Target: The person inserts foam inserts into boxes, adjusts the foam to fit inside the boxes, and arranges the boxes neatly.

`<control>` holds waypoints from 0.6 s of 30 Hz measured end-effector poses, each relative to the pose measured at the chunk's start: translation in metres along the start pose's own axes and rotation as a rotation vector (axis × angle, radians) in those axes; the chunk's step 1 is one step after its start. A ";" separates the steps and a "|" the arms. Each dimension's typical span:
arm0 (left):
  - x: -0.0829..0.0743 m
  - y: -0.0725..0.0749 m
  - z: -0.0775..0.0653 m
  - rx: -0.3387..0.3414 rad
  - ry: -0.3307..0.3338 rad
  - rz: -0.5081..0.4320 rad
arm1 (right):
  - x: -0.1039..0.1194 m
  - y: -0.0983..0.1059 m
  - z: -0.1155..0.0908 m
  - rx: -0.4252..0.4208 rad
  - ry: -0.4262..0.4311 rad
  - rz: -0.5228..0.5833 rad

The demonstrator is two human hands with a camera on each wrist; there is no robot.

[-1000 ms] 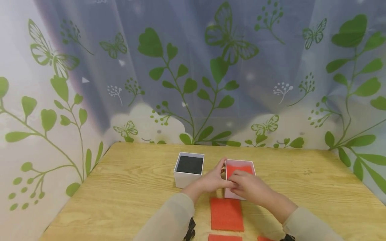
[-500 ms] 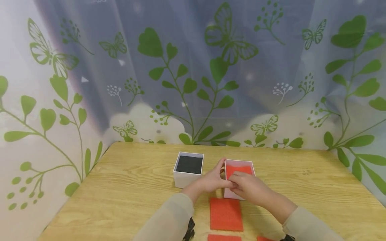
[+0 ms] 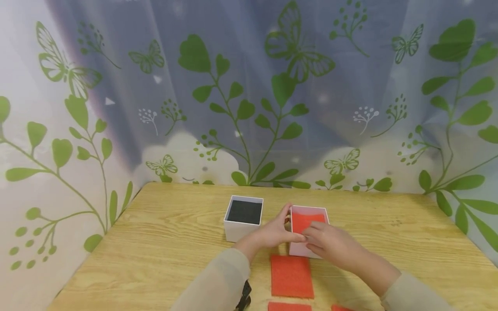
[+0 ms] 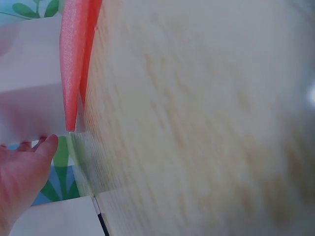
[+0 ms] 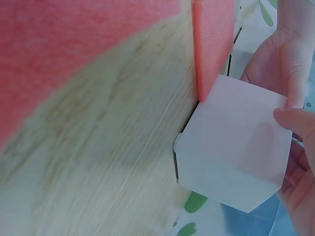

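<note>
A small white box (image 3: 306,249), pinkish in this light, stands on the table with red square sheets (image 3: 301,222) inside it. My left hand (image 3: 274,233) holds its left side, the thumb lying along the near rim. At the near right rim is my right hand (image 3: 334,244), fingers curled over the edge. In the right wrist view the right thumb (image 5: 295,120) presses the near face of the box (image 5: 241,132), close to the left thumb. What the right fingertips touch inside is hidden.
Left of it stands a second white box (image 3: 241,232) holding black square sheets (image 3: 245,211). A red square (image 3: 292,276) lies in front of the held box. Two more red pieces (image 3: 289,306) show at the bottom edge. A patterned curtain (image 3: 249,108) hangs behind the table.
My right hand has shifted slightly right along the near rim, uncovering more of the red sheet and the box's near face. My left hand has stayed on the box.
</note>
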State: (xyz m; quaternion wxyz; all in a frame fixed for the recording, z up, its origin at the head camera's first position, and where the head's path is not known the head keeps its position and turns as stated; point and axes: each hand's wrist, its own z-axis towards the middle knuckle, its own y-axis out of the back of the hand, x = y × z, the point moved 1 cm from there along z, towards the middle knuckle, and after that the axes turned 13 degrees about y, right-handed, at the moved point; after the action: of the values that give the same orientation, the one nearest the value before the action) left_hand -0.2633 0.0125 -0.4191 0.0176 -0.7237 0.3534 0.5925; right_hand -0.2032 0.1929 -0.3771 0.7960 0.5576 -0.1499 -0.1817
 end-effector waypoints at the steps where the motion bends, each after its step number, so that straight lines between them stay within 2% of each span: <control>1: 0.000 0.000 0.000 0.000 0.000 -0.001 | 0.000 0.000 -0.002 -0.024 0.021 -0.013; 4: -0.001 0.000 -0.001 -0.006 0.016 0.002 | 0.000 0.001 -0.006 -0.097 0.072 -0.058; 7: -0.001 0.000 -0.001 -0.011 0.034 -0.004 | -0.001 0.004 -0.011 -0.140 0.085 -0.080; 18: 0.000 -0.001 -0.001 0.009 0.036 -0.038 | -0.002 0.010 -0.028 -0.159 0.066 -0.097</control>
State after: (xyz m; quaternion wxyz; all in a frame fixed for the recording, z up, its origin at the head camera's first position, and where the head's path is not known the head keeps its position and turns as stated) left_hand -0.2622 0.0126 -0.4189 0.0257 -0.7409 0.3426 0.5772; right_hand -0.1911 0.2205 -0.3770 0.8324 0.5050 -0.0816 -0.2129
